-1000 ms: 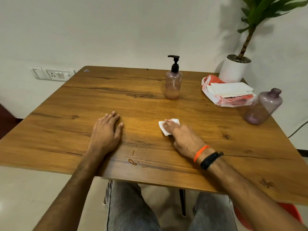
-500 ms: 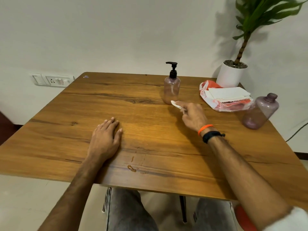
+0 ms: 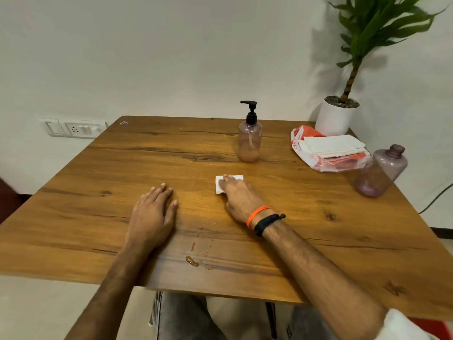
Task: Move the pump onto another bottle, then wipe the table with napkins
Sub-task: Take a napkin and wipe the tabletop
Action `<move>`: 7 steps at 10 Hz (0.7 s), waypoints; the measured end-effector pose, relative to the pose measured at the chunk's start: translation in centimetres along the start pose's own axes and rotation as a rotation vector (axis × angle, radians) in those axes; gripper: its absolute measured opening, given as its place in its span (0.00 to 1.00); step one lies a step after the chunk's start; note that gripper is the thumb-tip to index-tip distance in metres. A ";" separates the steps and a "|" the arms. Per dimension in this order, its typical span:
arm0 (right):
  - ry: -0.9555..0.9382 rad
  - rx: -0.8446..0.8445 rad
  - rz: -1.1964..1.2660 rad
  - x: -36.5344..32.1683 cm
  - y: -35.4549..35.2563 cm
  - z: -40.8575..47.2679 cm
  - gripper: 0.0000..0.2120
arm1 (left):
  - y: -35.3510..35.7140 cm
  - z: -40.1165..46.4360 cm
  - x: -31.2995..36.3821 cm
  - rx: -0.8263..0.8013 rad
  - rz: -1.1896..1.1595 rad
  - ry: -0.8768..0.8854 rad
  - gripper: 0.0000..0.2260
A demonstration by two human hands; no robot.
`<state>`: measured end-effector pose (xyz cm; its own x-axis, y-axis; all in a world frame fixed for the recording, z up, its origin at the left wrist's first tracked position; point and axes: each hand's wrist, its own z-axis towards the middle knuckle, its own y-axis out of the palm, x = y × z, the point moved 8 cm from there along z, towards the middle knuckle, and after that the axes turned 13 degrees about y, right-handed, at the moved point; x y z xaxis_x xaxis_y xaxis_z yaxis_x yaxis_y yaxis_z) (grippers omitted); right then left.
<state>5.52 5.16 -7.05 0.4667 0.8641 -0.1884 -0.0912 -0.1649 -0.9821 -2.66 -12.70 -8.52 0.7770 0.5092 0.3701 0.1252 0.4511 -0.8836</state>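
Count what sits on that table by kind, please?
Bottles: 2, the pump bottle and the open bottle
Loose napkins: 1, napkin under the right hand
Napkin packs: 1, pack
Potted plants: 1, plant
Total: 5

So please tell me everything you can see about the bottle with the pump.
The pump bottle is translucent pinkish plastic with rounded shoulders and a black pump on top, nozzle pointing left. A dip tube shows inside, and pale liquid seems to fill the lower part. It stands upright on the wooden table, toward the far edge. Nothing else touches it.
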 end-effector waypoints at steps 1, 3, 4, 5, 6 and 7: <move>-0.019 -0.091 0.261 0.6 -0.4 -0.8 0.29 | 0.0 0.0 0.0 0.006 0.013 -0.012 0.22; 0.337 0.270 0.633 8.8 -6.1 0.1 0.19 | 0.2 0.0 -0.1 0.001 0.017 -0.007 0.22; 0.432 0.279 0.389 10.2 -5.8 0.7 0.24 | 0.2 0.1 0.0 0.008 0.022 -0.008 0.21; 0.381 0.125 0.220 8.9 -3.1 1.5 0.22 | 0.1 0.1 0.0 0.014 0.025 -0.010 0.21; 0.310 0.159 0.118 7.0 -2.3 1.7 0.20 | 0.2 0.1 0.1 0.013 0.029 -0.011 0.21; 0.210 0.134 0.176 4.0 -1.9 1.3 0.21 | 0.1 0.1 0.0 0.015 0.029 -0.009 0.21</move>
<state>6.39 9.58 -5.98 0.6037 0.7083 -0.3659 -0.2960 -0.2270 -0.9278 -2.67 -12.56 -8.58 0.7747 0.5289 0.3466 0.0929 0.4470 -0.8897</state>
